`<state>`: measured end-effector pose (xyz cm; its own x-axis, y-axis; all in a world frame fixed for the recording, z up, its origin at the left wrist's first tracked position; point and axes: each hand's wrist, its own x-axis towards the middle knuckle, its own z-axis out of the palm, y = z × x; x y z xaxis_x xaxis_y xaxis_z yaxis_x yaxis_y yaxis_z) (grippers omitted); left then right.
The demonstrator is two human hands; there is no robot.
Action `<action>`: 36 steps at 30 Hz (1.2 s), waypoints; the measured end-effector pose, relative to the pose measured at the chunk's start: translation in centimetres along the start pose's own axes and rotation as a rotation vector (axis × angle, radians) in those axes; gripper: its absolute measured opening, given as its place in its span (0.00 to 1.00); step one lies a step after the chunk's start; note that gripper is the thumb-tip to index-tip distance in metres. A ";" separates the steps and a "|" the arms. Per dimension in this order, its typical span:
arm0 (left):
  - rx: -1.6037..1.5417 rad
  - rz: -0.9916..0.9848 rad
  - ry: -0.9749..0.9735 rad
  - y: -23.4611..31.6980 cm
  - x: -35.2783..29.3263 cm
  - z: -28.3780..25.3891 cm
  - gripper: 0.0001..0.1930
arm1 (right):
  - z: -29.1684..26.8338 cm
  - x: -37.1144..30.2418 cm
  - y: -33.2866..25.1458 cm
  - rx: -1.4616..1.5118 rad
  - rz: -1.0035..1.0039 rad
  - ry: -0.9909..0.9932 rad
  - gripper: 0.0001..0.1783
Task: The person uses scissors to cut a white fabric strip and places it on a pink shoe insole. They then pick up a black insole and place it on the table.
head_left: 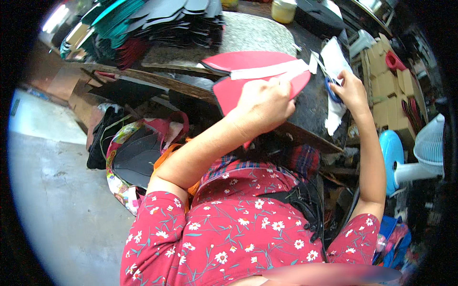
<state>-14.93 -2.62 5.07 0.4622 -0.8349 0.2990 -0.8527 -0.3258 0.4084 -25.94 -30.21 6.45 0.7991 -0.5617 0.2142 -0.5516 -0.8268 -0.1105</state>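
My left hand is closed around a folded red sheet piece with curved outlines and dark edging, held up over the dark worktable. A white strip runs across the red piece, its right end close to my fingers. To the right, my right hand grips a pair of scissors by the blue handles, the blades pointing up and away. Their tips lie near a small white scrap, apart from the red piece. Beside and beneath the scissors lies crumpled white material.
Stacked dark and teal cut sheets fill the table's far left. Behind the red piece is a grey speckled slab, with a yellowish jar beyond. A fan and cardboard boxes stand right; a patterned bag sits lower left.
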 end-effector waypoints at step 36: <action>-0.852 -0.115 1.125 -8.4 -0.5 -16.2 0.15 | 2.3 -4.9 -6.4 0.876 -0.582 0.114 0.31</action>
<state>-4.06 7.72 15.43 0.8071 0.1033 0.5814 -0.5787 0.3340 0.7440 -25.81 -22.23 3.86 0.8326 -0.1031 0.5442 0.3109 -0.7261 -0.6133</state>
